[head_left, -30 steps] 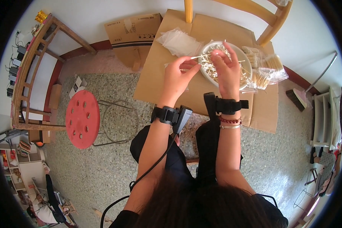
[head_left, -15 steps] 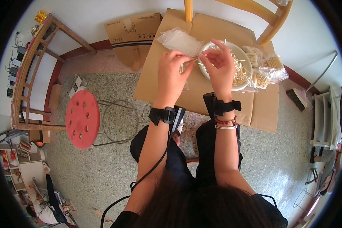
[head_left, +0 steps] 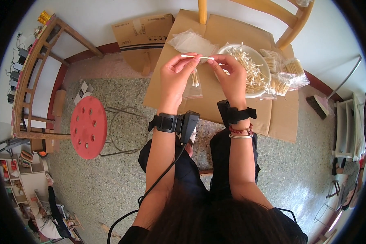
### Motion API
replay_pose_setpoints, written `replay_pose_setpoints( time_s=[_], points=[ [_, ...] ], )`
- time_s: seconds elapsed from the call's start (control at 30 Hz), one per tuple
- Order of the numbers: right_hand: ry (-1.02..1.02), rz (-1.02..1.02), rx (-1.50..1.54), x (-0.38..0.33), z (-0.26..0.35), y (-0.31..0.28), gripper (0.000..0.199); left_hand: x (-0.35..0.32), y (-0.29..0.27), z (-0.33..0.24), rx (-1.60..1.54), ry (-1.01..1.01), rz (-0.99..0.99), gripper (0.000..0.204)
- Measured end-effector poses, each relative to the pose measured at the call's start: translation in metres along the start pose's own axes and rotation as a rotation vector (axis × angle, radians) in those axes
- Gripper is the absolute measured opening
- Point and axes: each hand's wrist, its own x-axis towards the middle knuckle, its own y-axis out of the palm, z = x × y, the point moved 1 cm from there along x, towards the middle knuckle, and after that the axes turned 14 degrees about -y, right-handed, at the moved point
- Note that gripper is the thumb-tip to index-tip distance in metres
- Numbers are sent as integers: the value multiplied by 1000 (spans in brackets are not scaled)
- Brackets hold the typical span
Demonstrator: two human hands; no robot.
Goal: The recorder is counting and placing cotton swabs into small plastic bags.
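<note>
At the upper centre of the frame, the left hand [head_left: 173, 83] is pinching a thin cotton swab [head_left: 186, 56] between thumb and forefinger, holding it nearly level. The right hand [head_left: 234, 79] is bringing thumb and forefinger together at the swab's right end; whether it is gripping firmly, I cannot tell. Below and between the hands, a clear bag [head_left: 192, 92] holding a few swabs is lying on a cardboard sheet [head_left: 227, 107]. Just right of it, a white bowl [head_left: 255, 95] is holding a heap of loose swabs [head_left: 252, 71]. Flat clear bags [head_left: 191, 44] are lying above the left hand, and filled bags [head_left: 281, 79] are sitting at the bowl's right. A red stool [head_left: 88, 127] is standing at centre left, and a broom [head_left: 318, 106] is leaning at the right.
</note>
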Motion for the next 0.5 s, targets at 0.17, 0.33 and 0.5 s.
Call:
replay_pose_setpoints(
  time_s=[0.17, 0.33, 0.5],
  points=[
    [3, -14, 58, 2, 5, 4, 16, 0, -5, -1, -19, -12, 10, 19],
    [19, -22, 119, 1, 2, 4, 16, -1, -6, -4, 26, -19, 13, 19],
    [15, -43, 132, 0, -2, 2, 16, 4, -11, 9, 98, -3, 27, 29]
  ],
)
